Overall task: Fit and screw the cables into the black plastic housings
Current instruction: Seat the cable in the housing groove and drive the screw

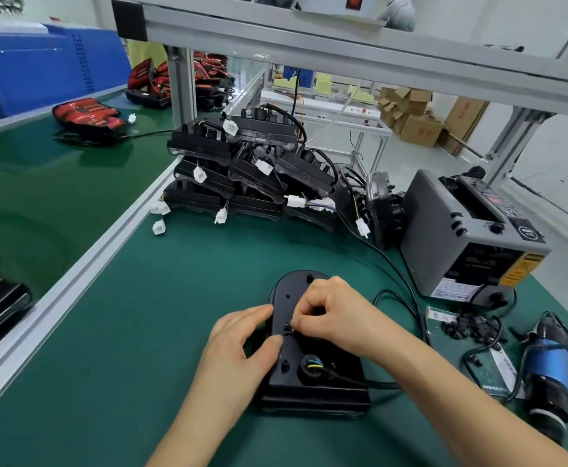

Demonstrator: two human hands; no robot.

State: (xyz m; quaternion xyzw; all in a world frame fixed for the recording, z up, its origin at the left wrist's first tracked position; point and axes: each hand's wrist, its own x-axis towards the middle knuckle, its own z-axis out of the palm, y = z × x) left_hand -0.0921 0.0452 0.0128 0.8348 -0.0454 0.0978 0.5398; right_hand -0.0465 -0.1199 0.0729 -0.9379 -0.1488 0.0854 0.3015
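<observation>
From the head view, we saw a black housing lying flat on the green worktop, near its front edge and a little right of the middle. Our left hand gripped the housing's left side, fingers curled over the edge and the thumb lying on the top face. Our right hand rested on the housing's middle, fingers bent, with thumb and forefinger pinching a small black part against the top face. We could not tell what kind of part it was.

A cable left a round socket near the housing's front end, where coloured wires showed, and ran off right under the right forearm.

Toward the back edge lay a pile of similar housings with white plugs on their leads. A grey machine stood by the right edge. In front of it lay a bag of small black pieces, and beside that, at the right edge, a blue driver lay on its side.

Left of the worktop, beyond an aluminium rail, a green belt carried red units.
</observation>
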